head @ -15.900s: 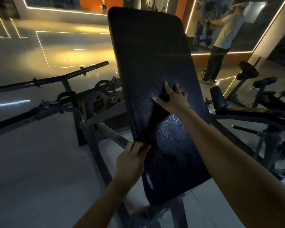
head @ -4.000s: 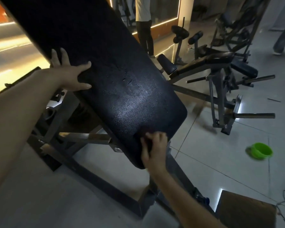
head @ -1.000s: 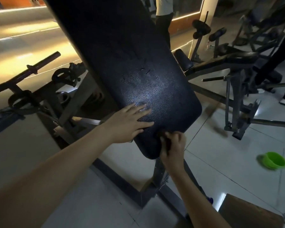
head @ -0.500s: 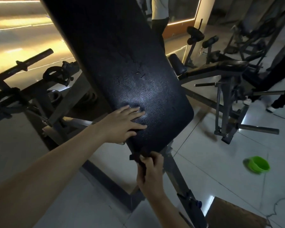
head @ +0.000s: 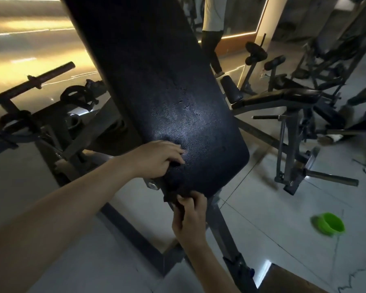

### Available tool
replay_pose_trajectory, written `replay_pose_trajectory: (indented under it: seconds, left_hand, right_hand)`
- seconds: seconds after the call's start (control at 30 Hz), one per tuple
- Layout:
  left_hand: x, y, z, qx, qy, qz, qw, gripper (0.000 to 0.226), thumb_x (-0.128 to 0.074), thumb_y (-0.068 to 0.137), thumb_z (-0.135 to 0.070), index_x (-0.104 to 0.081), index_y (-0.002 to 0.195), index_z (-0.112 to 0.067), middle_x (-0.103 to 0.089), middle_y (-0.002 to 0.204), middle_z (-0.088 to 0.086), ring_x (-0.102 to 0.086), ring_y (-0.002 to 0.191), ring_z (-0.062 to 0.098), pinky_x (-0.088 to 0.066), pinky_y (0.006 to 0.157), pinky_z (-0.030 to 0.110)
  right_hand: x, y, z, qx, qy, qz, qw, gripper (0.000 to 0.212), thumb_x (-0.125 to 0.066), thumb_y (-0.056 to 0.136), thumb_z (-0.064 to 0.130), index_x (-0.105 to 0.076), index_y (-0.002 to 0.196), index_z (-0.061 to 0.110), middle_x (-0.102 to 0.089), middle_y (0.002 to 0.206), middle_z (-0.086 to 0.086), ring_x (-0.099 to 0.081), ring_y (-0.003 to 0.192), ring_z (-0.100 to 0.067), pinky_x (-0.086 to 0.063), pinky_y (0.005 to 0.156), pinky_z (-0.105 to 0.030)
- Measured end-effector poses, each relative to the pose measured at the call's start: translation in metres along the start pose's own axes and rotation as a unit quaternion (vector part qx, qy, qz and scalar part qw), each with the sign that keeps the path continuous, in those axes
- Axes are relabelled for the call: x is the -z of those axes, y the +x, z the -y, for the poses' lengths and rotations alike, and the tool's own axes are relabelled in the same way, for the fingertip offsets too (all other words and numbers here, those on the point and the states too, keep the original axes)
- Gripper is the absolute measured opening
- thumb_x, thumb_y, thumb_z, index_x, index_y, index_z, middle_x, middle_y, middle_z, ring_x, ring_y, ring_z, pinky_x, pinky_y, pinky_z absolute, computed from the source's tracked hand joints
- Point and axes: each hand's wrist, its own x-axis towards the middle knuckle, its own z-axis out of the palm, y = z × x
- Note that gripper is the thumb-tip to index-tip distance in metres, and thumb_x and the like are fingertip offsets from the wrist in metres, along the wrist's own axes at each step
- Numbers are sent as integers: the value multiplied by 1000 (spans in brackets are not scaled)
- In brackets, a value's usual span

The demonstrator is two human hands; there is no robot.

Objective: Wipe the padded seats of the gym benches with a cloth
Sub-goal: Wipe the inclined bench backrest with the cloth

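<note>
Seen from the head camera, a long black padded bench seat (head: 178,92) with a grained, leather-like cover slopes from the top of the view down towards the person, and its rounded lower end catches a pale sheen. The left hand (head: 156,158) lies on the seat's left edge near that lower end. Its fingers are lightly bent with their tips on the padding, it has nothing in its hold, and its thumb is out of sight. The right hand (head: 190,212) is just under the rounded lower end, with its fingers curled and pinching a small dark cloth (head: 171,196). The cloth is bunched against the underside edge of the seat, and a loose corner pokes out to the left.

A grey metal bench frame (head: 222,225) runs down from under the padding to the pale tiled floor (head: 262,208). A bright green plastic bowl (head: 329,224) sits on the tiles, well apart to the right. A dark steel barbell bar (head: 40,80) lies on a rack to the left. A second black padded bench (head: 283,96) stands to the right. A person in a white top and dark trousers (head: 212,24) stands in the background.
</note>
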Motion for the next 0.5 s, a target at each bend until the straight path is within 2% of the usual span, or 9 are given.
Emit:
replay_pose_trajectory:
  seconds: [0.1, 0.17, 0.27, 0.33, 0.4, 0.5]
  left_hand:
    - [0, 0, 1, 1, 3, -5, 1000, 60, -43, 84, 6, -61, 133, -24, -41, 152, -9, -25, 144, 6, 9, 97, -5]
    - [-4, -1, 3, -3, 12, -13, 1000, 63, -42, 84, 6, -57, 137, -25, -41, 152, -9, -24, 145, 6, 7, 102, -2]
    - [-12, -4, 7, -16, 42, -30, 999, 65, -41, 84, 4, -53, 141, -25, -43, 151, -7, -28, 144, 11, -7, 114, 14]
    - [-16, -7, 12, -39, 76, -54, 995, 59, -44, 82, -2, -60, 135, -22, -50, 147, 0, -39, 140, 21, -24, 117, 31]
    - [-18, -10, 18, -41, 112, -80, 990, 51, -47, 80, -7, -66, 126, -19, -56, 139, 8, -49, 131, 30, -40, 110, 44]
    - [-10, -14, 26, 3, 142, -120, 983, 48, -47, 79, -12, -68, 121, -19, -59, 135, 11, -54, 125, 34, -44, 104, 49]
  right_hand:
    - [1, 11, -5, 20, -5, -1, 1000, 16, -52, 89, 16, -50, 105, 15, -42, 112, -3, -50, 90, -25, -51, 69, -40]
    - [1, 15, -9, 36, 0, 2, 999, 16, -53, 89, 15, -51, 104, 15, -43, 111, -3, -49, 90, -25, -50, 70, -41]
    - [3, 27, -16, 18, 4, 2, 1000, 14, -55, 89, 15, -53, 103, 15, -42, 111, -3, -47, 94, -23, -48, 76, -40]
    - [5, 48, -31, -35, 5, -20, 999, 12, -58, 89, 12, -57, 100, 9, -42, 111, -3, -42, 98, -16, -47, 79, -41]
    - [7, 72, -46, -89, 2, -38, 995, 13, -62, 88, 11, -59, 100, 5, -44, 108, -5, -38, 98, -12, -47, 79, -44]
    - [7, 100, -54, -157, 16, -41, 987, 18, -61, 91, 18, -58, 103, 5, -44, 105, -4, -37, 96, -10, -45, 84, -48]
